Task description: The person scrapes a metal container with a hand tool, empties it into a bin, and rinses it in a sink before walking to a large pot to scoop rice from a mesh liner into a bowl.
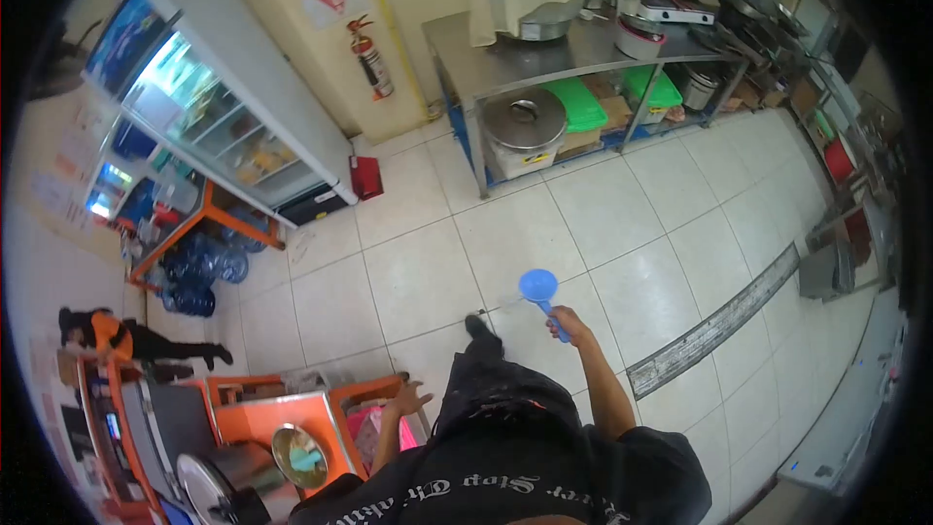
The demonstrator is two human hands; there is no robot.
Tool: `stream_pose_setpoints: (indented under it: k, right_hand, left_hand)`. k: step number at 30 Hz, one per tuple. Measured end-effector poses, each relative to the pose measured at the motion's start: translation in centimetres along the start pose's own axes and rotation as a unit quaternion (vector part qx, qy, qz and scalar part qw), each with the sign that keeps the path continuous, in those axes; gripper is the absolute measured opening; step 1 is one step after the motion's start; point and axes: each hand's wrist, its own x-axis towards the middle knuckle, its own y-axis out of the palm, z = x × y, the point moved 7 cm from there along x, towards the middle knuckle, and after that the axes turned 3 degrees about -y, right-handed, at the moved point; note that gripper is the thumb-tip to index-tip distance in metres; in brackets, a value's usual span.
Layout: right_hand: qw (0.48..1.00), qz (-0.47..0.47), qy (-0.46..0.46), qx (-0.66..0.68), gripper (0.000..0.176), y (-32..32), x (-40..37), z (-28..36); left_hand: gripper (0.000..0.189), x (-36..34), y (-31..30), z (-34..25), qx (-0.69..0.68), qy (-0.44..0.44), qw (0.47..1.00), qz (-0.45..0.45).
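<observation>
My right hand (570,325) is closed around the handle of a blue plastic dipper (538,285), held out in front of me above the tiled floor. The dipper's round bowl points away from me. Off to my left, my left hand (412,396) has its fingers spread and holds nothing. It is close to the corner of an orange table (255,418). On that table stands a metal bowl (288,440) with a teal utensil (306,459) in it, beside a large metal pot (204,486).
A glass-door fridge (209,117) stands at the far left, near blue water jugs (199,267). A steel table (457,63) with pots lines the back wall. A floor drain grate (714,321) runs at right. Another person (117,335) is at the left.
</observation>
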Motion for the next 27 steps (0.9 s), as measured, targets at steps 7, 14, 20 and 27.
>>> stream_pose_setpoints:
  k: [7, 14, 20, 27]
  right_hand:
    - [0.975, -0.219, -0.036, 0.01, 0.029, -14.6, 2.8, 0.8]
    - [0.982, -0.188, 0.021, 0.021, 0.03, -20.8, 5.2, 2.8]
    - [0.94, -0.339, 0.032, -0.002, 0.024, -23.6, 10.8, 11.3]
    - [0.908, -0.417, 0.05, 0.009, 0.026, -31.5, 18.1, 15.2]
  left_hand:
    - [0.055, 0.8, -22.7, -6.0, -0.123, -0.088, 0.981, -0.122]
    - [0.031, 20.9, -51.6, -10.6, -0.19, 0.17, 0.909, -0.33]
    - [0.032, 21.5, -81.7, -43.9, -0.138, 0.32, 0.834, -0.428]
    - [0.031, 37.6, -99.5, -67.6, 0.206, 0.455, 0.723, -0.477]
